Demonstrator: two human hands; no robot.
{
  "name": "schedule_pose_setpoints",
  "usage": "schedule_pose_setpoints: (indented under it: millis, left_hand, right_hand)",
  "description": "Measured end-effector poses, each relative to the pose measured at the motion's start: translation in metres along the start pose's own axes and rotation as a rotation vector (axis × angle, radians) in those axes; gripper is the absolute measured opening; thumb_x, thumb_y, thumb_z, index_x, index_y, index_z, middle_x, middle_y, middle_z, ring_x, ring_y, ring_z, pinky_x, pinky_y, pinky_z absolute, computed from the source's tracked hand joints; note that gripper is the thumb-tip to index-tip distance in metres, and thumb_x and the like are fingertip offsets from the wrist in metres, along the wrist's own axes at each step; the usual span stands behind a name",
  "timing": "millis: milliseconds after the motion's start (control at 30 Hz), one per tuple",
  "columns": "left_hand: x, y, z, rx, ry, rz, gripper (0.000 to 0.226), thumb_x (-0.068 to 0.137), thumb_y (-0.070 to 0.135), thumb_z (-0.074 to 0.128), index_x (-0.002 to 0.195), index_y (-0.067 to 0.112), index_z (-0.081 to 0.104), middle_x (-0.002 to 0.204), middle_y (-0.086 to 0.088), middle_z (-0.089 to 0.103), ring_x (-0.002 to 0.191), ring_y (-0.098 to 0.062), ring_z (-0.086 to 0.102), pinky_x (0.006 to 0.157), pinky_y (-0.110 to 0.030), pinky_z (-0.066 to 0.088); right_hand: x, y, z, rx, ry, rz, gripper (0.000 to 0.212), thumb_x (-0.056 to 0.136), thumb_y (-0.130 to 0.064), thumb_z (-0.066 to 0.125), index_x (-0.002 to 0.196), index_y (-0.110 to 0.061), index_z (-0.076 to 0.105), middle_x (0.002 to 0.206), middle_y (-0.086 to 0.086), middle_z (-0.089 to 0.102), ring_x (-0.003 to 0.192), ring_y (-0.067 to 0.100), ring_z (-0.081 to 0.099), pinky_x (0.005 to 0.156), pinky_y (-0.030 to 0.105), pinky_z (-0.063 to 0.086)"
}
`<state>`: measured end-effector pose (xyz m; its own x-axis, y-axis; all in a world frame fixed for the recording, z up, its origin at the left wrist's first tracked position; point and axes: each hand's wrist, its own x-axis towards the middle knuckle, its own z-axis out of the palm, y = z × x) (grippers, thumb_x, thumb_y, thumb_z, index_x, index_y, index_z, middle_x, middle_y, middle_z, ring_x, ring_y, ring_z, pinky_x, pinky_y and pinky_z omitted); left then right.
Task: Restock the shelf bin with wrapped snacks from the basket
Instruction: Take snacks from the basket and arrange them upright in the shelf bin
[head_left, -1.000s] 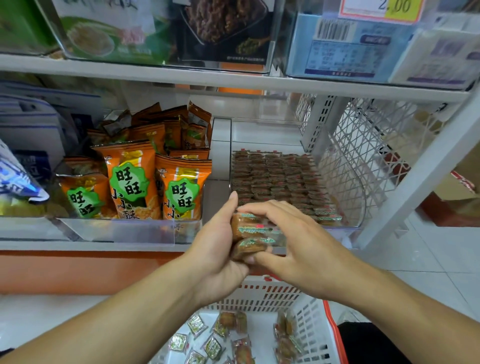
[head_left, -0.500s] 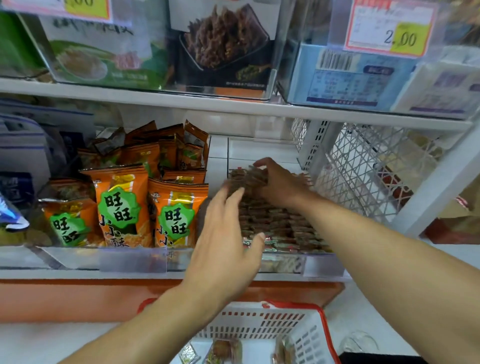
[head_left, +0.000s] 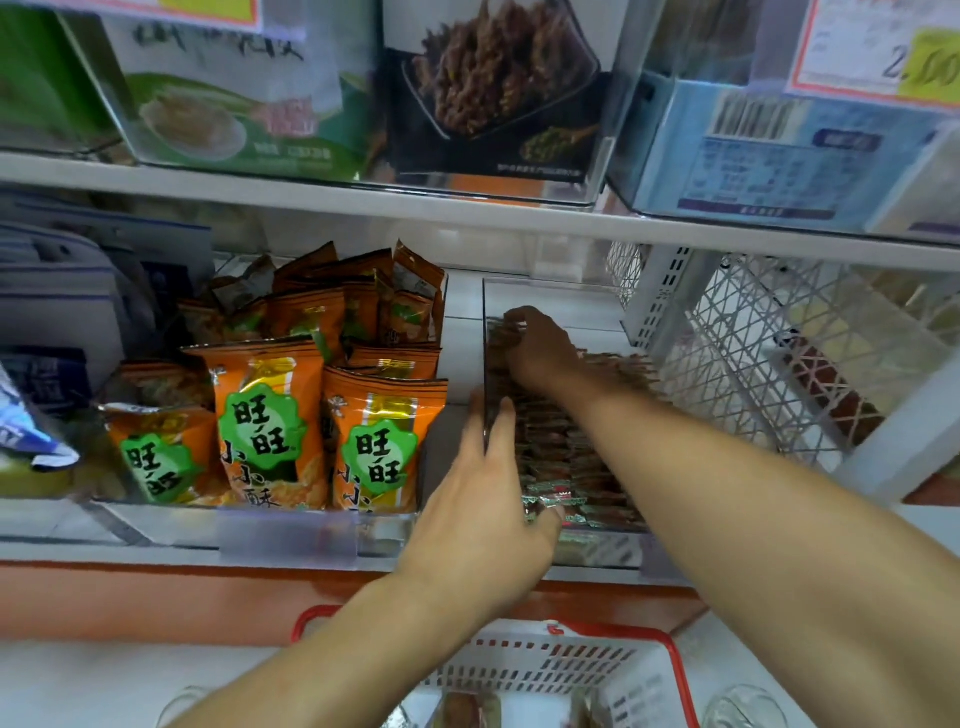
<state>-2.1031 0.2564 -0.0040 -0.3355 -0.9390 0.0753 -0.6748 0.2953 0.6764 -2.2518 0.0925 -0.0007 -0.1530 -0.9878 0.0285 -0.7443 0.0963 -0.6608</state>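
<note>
Here, a person stood facing a white metal shop shelf (head_left: 467, 218), both bare arms stretched forward. On its lower level sat a clear plastic shelf bin (head_left: 597, 551), holding neat rows of small brown wrapped snacks with green-printed ends (head_left: 571, 467). The rows ran from the bin's front edge back towards its far end, where a strip of bare white floor showed.

The right hand (head_left: 540, 353) reached deep to the far left corner of the bin, fingers curled down over the rearmost snacks; whether it gripped any or only pressed them into line could not be told. The left hand (head_left: 483, 509) rested at the bin's front left corner, fingers straight and close together along the clear side wall, thumb touching the front snacks, holding nothing.

Left of the bin stood orange foil snack bags with green labels (head_left: 260, 431), in a clear tray of their own.

Below, at the picture's bottom edge, a white plastic basket with a red rim (head_left: 545, 660) held a few wrapped pieces, only partly seen.

By appearances the restocking was well along: most of the bin was filled, but the basket was not emptied, and room remained at the back.
</note>
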Motion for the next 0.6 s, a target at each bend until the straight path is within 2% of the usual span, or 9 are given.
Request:
schedule_pose_setpoints:
  millis: [67, 100, 233, 367, 500, 600]
  left_hand:
    - [-0.0005, -0.0005, 0.0003, 0.006, -0.010, -0.005, 0.102, 0.088, 0.051, 0.067, 0.158, 0.037, -0.006, 0.167, 0.016, -0.009, 0.149, -0.023, 0.034, 0.109, -0.039, 0.044]
    - [-0.0007, -0.0006, -0.0001, 0.005, -0.014, -0.008, 0.102, 0.089, 0.052, 0.067, 0.158, 0.037, -0.006, 0.168, 0.016, -0.010, 0.149, -0.023, 0.034, 0.109, -0.039, 0.045]
    - [-0.0002, 0.0002, -0.0014, 0.003, -0.020, -0.013, 0.101, 0.089, 0.051, 0.067, 0.159, 0.038, -0.005, 0.168, 0.014, -0.006, 0.147, -0.024, 0.037, 0.109, -0.039, 0.044]
    - [-0.0011, 0.0000, -0.0017, 0.007, -0.028, 0.000, 0.098, 0.089, 0.049, 0.067, 0.159, 0.037, 0.000, 0.168, 0.011, -0.001, 0.144, -0.025, 0.042, 0.107, -0.038, 0.045]
    - [-0.0020, -0.0021, -0.0020, -0.004, -0.027, -0.004, 0.098, 0.090, 0.048, 0.068, 0.158, 0.037, -0.001, 0.169, 0.009, -0.001, 0.146, -0.025, 0.039, 0.110, -0.038, 0.044]
    - [-0.0055, -0.0023, -0.0022, -0.012, -0.032, 0.007, 0.099, 0.090, 0.049, 0.068, 0.158, 0.038, -0.004, 0.168, 0.011, -0.006, 0.150, -0.024, 0.033, 0.112, -0.036, 0.040]
  right_hand:
    - [-0.0021, -0.0014, -0.0022, -0.070, -0.024, -0.037, 0.057, 0.093, -0.014, 0.060, 0.148, -0.014, 0.044, 0.151, 0.011, 0.048, 0.137, 0.029, 0.045, 0.106, 0.027, 0.034]
    - [-0.0024, -0.0013, -0.0035, -0.081, -0.028, -0.044, 0.059, 0.094, -0.015, 0.060, 0.150, -0.013, 0.042, 0.151, 0.012, 0.048, 0.137, 0.031, 0.045, 0.107, 0.029, 0.034]
    - [-0.0031, -0.0011, -0.0033, -0.167, -0.047, -0.092, 0.047, 0.094, -0.011, 0.054, 0.141, -0.014, 0.046, 0.131, 0.020, 0.061, 0.119, 0.039, 0.057, 0.092, 0.037, 0.045]
    - [-0.0009, -0.0031, -0.0065, -0.236, -0.044, -0.115, 0.044, 0.093, -0.016, 0.057, 0.137, -0.014, 0.054, 0.133, 0.015, 0.062, 0.123, 0.037, 0.055, 0.096, 0.037, 0.043]
    - [-0.0057, -0.0032, -0.0027, -0.177, 0.009, -0.124, 0.042, 0.095, -0.017, 0.053, 0.136, -0.014, 0.059, 0.134, 0.016, 0.063, 0.124, 0.037, 0.056, 0.099, 0.039, 0.044]
    - [-0.0055, -0.0063, -0.0018, -0.029, 0.072, -0.043, 0.047, 0.091, -0.013, 0.061, 0.138, -0.013, 0.059, 0.137, 0.017, 0.058, 0.129, 0.034, 0.052, 0.106, 0.033, 0.043]
